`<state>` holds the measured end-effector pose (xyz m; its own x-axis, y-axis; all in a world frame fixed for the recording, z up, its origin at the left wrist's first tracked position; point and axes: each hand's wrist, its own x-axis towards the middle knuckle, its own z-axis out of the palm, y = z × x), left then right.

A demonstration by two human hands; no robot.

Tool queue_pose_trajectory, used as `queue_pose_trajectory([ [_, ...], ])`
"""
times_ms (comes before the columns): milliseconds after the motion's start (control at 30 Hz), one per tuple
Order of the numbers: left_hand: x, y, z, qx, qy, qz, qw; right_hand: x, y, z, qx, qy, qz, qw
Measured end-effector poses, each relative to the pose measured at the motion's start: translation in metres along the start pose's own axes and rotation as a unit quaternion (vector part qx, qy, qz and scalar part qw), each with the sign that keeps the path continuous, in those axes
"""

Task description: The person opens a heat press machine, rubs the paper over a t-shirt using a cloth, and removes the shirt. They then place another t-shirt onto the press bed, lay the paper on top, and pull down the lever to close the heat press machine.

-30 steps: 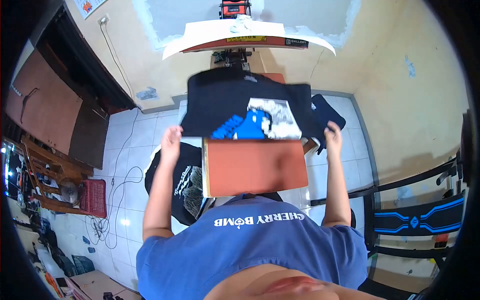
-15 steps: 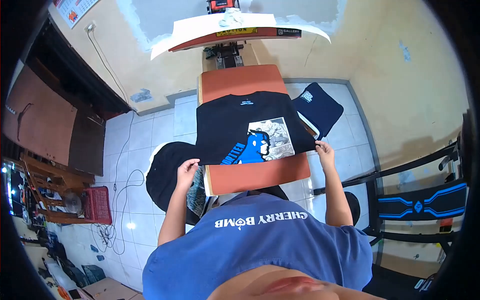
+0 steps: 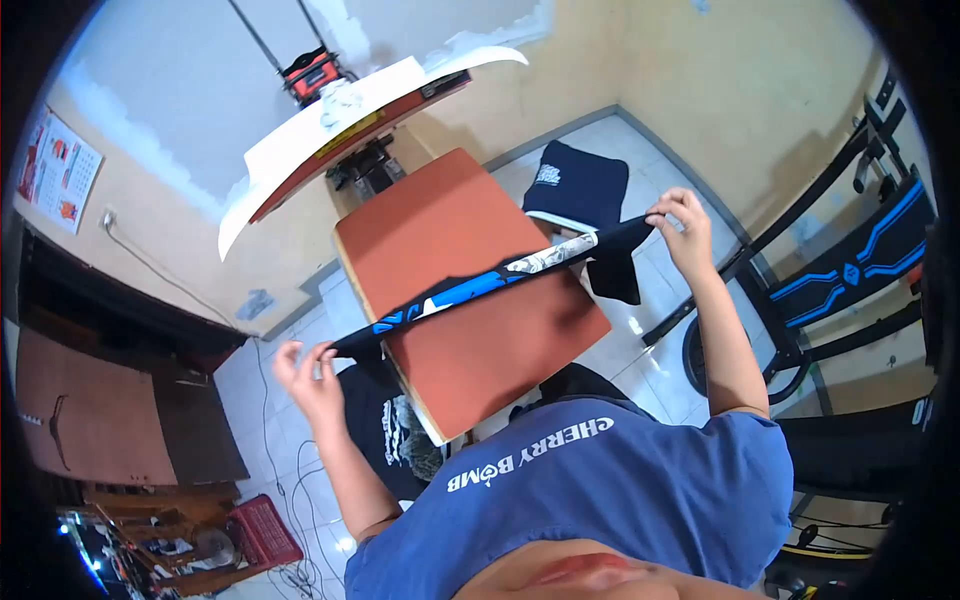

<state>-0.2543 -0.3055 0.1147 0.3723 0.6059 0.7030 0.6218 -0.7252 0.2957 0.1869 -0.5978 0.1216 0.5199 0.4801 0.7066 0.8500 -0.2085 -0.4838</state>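
Note:
A black T-shirt with a blue and grey print hangs stretched between my hands above the orange press bed, seen nearly edge-on as a narrow band. My left hand pinches one end of it, at the lower left beyond the bed's edge. At the upper right my right hand pinches the other end, past the bed's right side. The raised upper part of the heat press, with a white sheet draped over it, stands behind the bed.
A folded dark shirt lies in a pile right of the bed. Black cloth with white lettering is low at its left. Exercise equipment stands on the right. A red basket and loose cables are at lower left.
The T-shirt, lying spread on the bed before, is now lifted and drawn taut edge-on between my hands. My view has turned, so the press appears tilted and further left.

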Motion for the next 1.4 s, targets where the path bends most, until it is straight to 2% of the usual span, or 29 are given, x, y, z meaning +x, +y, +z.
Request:
queue_pose_trajectory([
  [33, 0.014, 0.008, -0.002, 0.022, 0.047, 0.047, 0.998, 0.009, -0.003, -0.013, -0.007, 0.002, -0.003, 1.0],
  [167, 0.055, 0.037, 0.014, -0.09, 0.056, 0.013, 0.994, 0.035, -0.003, -0.064, 0.064, 0.069, 0.08, 0.992],
  [233, 0.077, 0.066, 0.028, -0.089, 0.022, 0.059, 0.994, 0.04, 0.012, -0.085, 0.036, 0.095, 0.105, 0.989],
  [367, 0.114, 0.112, 0.102, -0.099, -0.106, 0.178, 0.973, 0.045, 0.099, -0.098, 0.012, 0.071, 0.2, 0.977],
  [433, 0.132, 0.142, 0.149, -0.103, -0.161, 0.199, 0.961, 0.045, 0.156, -0.088, 0.043, 0.066, 0.271, 0.959],
  [533, 0.171, 0.176, 0.236, -0.089, -0.171, 0.231, 0.954, 0.055, 0.221, -0.074, 0.054, 0.065, 0.308, 0.948],
  [633, 0.227, 0.209, 0.303, 0.002, -0.128, 0.289, 0.949, 0.081, 0.242, -0.067, 0.052, 0.124, 0.268, 0.954],
  [700, 0.265, 0.196, 0.379, -0.102, -0.136, 0.184, 0.968, 0.098, 0.25, -0.062, 0.056, 0.122, 0.278, 0.951],
  [767, 0.288, 0.226, 0.382, 0.001, 0.004, 0.325, 0.946, 0.108, 0.264, -0.05, 0.026, 0.18, 0.174, 0.968],
  [900, 0.303, 0.238, 0.419, 0.064, 0.018, 0.332, 0.941, 0.103, 0.283, -0.018, 0.048, 0.192, 0.119, 0.973],
  [1033, 0.281, 0.214, 0.488, 0.1, -0.032, 0.319, 0.942, 0.059, 0.318, 0.03, 0.04, 0.131, 0.135, 0.981],
  [1067, 0.268, 0.206, 0.505, 0.159, -0.072, 0.296, 0.939, 0.042, 0.326, 0.045, 0.026, 0.112, 0.136, 0.984],
  [1100, 0.251, 0.197, 0.519, 0.218, -0.114, 0.271, 0.93, 0.018, 0.338, 0.062, 0.021, 0.063, 0.156, 0.986],
  [1133, 0.232, 0.188, 0.53, 0.22, -0.123, 0.269, 0.93, -0.011, 0.348, 0.079, 0.017, 0.011, 0.176, 0.984],
  [1167, 0.211, 0.182, 0.539, 0.23, -0.201, 0.226, 0.925, -0.04, 0.352, 0.091, 0.026, -0.049, 0.188, 0.981],
  [1200, 0.191, 0.176, 0.541, 0.238, -0.278, 0.181, 0.913, -0.07, 0.353, 0.102, 0.014, -0.105, 0.195, 0.975],
  [1267, 0.151, 0.17, 0.535, 0.203, -0.291, 0.164, 0.921, -0.112, 0.337, 0.11, 0.024, -0.229, 0.243, 0.942],
  [1367, 0.105, 0.167, 0.493, 0.095, -0.316, 0.138, 0.934, -0.15, 0.3, 0.117, 0.093, -0.281, 0.256, 0.92],
  [1400, 0.089, 0.165, 0.473, 0.076, -0.285, 0.152, 0.943, -0.158, 0.289, 0.12, 0.115, -0.306, 0.272, 0.905],
])
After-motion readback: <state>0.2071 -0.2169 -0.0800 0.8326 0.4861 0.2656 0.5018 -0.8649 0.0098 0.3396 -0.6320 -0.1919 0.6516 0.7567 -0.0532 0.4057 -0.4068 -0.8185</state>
